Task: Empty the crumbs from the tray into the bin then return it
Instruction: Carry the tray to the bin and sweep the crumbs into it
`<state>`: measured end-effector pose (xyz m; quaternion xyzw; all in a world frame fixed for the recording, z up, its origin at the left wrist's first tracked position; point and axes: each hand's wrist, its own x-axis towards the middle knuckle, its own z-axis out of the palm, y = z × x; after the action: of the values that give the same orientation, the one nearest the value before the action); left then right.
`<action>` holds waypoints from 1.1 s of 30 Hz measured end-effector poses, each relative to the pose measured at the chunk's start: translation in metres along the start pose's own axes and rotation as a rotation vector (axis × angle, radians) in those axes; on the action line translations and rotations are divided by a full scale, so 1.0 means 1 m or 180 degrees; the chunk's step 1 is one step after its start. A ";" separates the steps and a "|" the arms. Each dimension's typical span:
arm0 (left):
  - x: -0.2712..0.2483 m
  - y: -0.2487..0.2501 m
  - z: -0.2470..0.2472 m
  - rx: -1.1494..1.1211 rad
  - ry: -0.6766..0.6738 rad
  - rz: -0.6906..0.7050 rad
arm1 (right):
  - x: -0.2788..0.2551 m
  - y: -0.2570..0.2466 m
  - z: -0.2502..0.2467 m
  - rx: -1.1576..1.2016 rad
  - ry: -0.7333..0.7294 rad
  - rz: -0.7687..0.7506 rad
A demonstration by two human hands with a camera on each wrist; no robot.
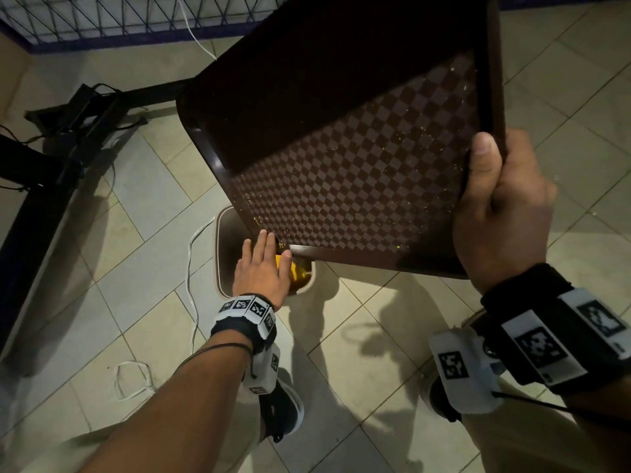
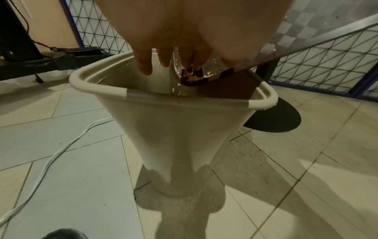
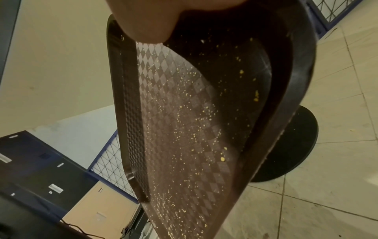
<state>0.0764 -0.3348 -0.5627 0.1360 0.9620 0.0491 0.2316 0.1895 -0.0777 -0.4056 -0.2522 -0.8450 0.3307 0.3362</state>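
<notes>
Head view: the right hand [image 1: 502,213] grips the upper edge of the brown tray [image 1: 358,158], tilted with its low corner over the bin [image 1: 223,254]. The left hand [image 1: 261,268], fingers straight, touches that corner. Steeper tilting and gentle brushing should shed clinging crumbs [image 3: 184,129].

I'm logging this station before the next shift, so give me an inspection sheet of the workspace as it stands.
Surface: beige tiled floor; a few specks lie on it near the bin.
Job's things: brown checkered tray tilted steeply, low corner over the beige bin; yellow crumbs cling to the tray, a clump sits at the low corner.
Clutter: black round base behind the bin.
Grippers: right hand grips the tray's upper edge; left hand, fingers straight, at the low corner above the bin.
Cables: white cable beside the bin; black wires by the dark frame.
Surroundings: blue-framed wire mesh panel.
</notes>
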 end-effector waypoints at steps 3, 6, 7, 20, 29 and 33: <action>-0.003 0.000 0.002 0.0219 -0.0298 0.0198 | 0.001 0.003 0.000 0.0042 0.0020 0.0018; -0.006 -0.002 -0.004 0.0324 -0.0248 0.0147 | -0.001 0.003 -0.001 0.0023 -0.0012 0.0049; -0.007 -0.003 -0.007 0.0283 -0.0147 0.0084 | -0.002 0.003 -0.001 0.0024 -0.0036 0.0092; -0.004 -0.006 -0.019 0.0444 0.0043 0.0122 | -0.001 -0.003 -0.009 0.0111 -0.0218 0.0197; -0.003 -0.009 -0.020 0.0774 -0.0350 0.0411 | 0.003 -0.004 -0.013 0.0218 -0.0073 0.0054; -0.004 -0.006 -0.031 0.0753 0.0072 0.0346 | 0.003 -0.003 -0.016 0.0299 -0.0062 0.0080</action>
<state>0.0646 -0.3425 -0.5344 0.2137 0.9548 -0.0506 0.2001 0.1983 -0.0719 -0.3934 -0.2435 -0.8286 0.3766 0.3352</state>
